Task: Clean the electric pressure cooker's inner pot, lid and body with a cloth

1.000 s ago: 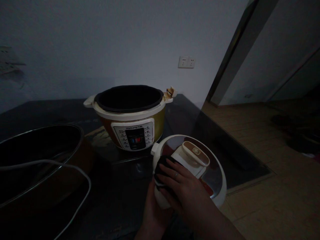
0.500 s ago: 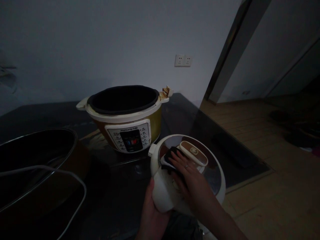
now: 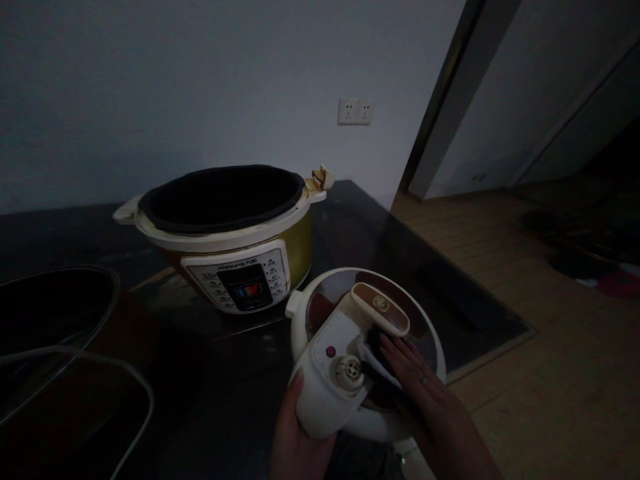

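My left hand [image 3: 303,430] grips the near white end of the cooker lid [image 3: 325,400], fingers curled beneath and thumb on its side. The lid is white with a glossy brown top, a handle [image 3: 381,309], a steam valve [image 3: 349,372] and a small reddish button [image 3: 331,352]. Over the lid's right part, my right hand [image 3: 417,380] presses a dark and white cloth [image 3: 383,357] against the surface beside the handle. Its fingers lie over the cloth and hide part of it. Behind the lid stands the open pressure cooker body [image 3: 300,250], its inside dark.
A large dark pot [image 3: 113,303] with a shiny rim stands at the left, a pale cord [image 3: 145,387] looping in front of it. All rest on a dark glossy tabletop [image 3: 360,227]. A wall socket [image 3: 355,111] is behind; wooden floor [image 3: 560,373] lies right.
My right hand has slid the cloth rightward, from over the valve to the lid's right side, uncovering the valve and button. My left hand keeps its hold. The view has shifted slightly.
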### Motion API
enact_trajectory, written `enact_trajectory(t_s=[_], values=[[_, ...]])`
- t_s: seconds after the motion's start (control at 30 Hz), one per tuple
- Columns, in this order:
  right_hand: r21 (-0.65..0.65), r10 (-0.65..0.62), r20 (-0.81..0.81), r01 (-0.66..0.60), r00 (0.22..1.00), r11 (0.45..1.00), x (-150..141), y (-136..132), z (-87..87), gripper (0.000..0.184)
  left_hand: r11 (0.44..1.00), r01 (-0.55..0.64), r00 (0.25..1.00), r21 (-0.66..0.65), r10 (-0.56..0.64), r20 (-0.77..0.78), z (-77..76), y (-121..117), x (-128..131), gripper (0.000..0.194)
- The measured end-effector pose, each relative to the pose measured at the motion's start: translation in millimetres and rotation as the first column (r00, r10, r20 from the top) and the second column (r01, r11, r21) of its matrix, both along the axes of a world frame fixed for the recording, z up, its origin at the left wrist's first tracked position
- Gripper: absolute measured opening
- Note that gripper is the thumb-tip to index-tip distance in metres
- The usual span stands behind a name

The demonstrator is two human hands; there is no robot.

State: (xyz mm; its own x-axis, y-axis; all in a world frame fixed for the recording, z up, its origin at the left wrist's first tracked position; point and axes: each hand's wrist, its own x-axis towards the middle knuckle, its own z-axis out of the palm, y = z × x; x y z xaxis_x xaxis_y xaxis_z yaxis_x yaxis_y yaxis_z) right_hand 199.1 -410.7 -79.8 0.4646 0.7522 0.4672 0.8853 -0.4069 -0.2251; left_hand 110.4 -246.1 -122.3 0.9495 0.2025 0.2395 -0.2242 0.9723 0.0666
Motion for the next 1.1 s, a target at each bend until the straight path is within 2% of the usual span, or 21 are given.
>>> enact_trajectory(t_s=[0.17,0.37,0.53,0.67,0.83,0.97,1.1], values=[[-0.014,-0.13,0.029,0.13,0.991,0.991,1,-15,-9.7,0.065,1.0,0.021,0.999,0.003,-0.021,-0.041,-1.8,1,-2,0.046],[0.032,-0.253,-0.091,0.257,0.963,0.966,20,-15,-12.4,0.059,0.999,0.028,0.997,0.02,-0.027,-0.079,-12.9,3,-5,0.044],[0.021,-0.202,-0.253,0.214,0.946,0.977,54,-6,-5.8,0.049,0.999,0.021,0.998,0.028,-0.019,-0.064,-15.2,3,-4,0.045],[0.032,-0.136,-0.316,0.154,0.939,0.988,83,5,0.1,0.049,0.999,0.031,0.998,0.011,-0.031,-0.047,-20.6,3,-3,0.046],[0.037,-0.139,-0.38,0.165,0.914,0.986,111,26,5.5,0.045,0.998,0.038,0.997,0.043,-0.036,-0.064,-23.1,5,-3,0.044],[0.052,-0.089,-0.387,0.119,0.918,0.992,112,30,5.4,0.046,0.999,0.014,0.998,0.043,-0.012,-0.054,-21.2,4,-2,0.045],[0.065,-0.111,-0.361,0.144,0.926,0.987,87,16,3.2,0.045,0.999,0.004,0.999,0.052,-0.001,-0.051,-20.7,1,-1,0.047]])
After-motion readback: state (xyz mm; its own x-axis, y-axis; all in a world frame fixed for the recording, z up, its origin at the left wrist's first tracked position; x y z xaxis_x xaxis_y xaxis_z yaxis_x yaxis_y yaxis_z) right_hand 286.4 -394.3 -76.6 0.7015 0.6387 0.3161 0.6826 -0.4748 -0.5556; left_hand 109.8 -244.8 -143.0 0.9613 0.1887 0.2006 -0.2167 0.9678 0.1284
